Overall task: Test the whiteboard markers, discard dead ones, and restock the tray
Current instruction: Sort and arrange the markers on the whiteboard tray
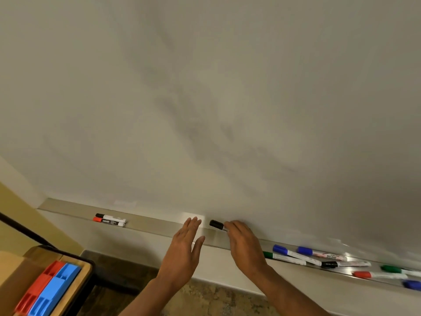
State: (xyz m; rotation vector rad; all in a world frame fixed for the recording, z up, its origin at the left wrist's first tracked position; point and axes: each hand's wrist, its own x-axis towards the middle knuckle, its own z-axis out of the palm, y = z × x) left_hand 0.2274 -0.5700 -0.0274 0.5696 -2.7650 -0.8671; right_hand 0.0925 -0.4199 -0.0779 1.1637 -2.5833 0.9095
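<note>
**Black marker held at the tray, cap end turned toward the free hand**

The right hand (245, 242) pinches the black marker (217, 224) by its barrel, fingers curled round it. It holds the marker low against the board (205, 99) and just over the tray (155, 225), with the cap pointing left. That leaves the cap bare for the left hand (184, 245), which hovers just beside it with fingers straight and slightly spread, holding nothing. It looks poised to pull the cap for a test stroke. Two markers (109, 220), black- and red-capped, lie side by side well to the left on the tray. They are apart from the loose markers (319, 258) in blue, green, black and red scattered at the right end. The split probably separates tested from untested, though which is which cannot be told. A box (13, 277) with red and blue pieces sits at lower left.
</note>
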